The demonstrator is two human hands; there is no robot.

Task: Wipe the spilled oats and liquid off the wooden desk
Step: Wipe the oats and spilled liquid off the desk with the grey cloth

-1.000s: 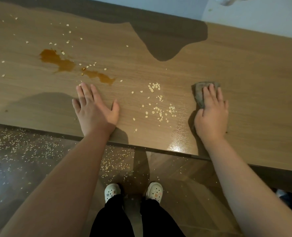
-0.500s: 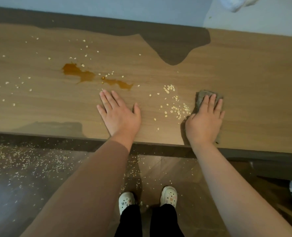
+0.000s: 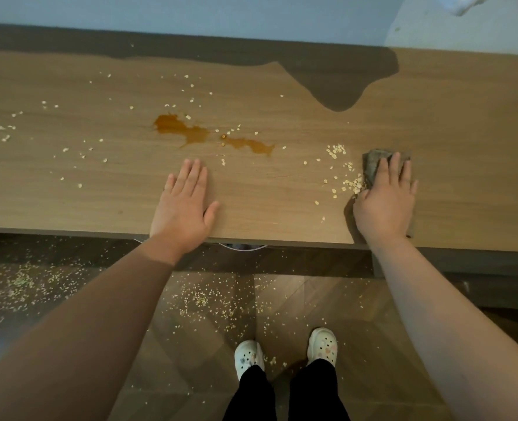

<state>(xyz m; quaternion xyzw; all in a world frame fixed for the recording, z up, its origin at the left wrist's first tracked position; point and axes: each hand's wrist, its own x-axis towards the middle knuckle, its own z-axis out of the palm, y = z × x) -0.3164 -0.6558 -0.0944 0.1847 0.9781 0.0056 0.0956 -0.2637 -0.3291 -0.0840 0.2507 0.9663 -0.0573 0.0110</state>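
Wooden worktop carries loose oats and a brown liquid puddle. Right hand presses the soft cloth flat with straight fingers, touching the oats. Left hand lies flat, holding nothing. Light oats probably scatter easily; press the cloth from above.

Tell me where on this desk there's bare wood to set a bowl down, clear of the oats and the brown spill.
Barest: the desk right of the cloth under the right hand. A smaller strip along the front edge lies between both hands. Crowded: brown liquid beyond the left hand, oats beside the cloth and scattered leftwards.
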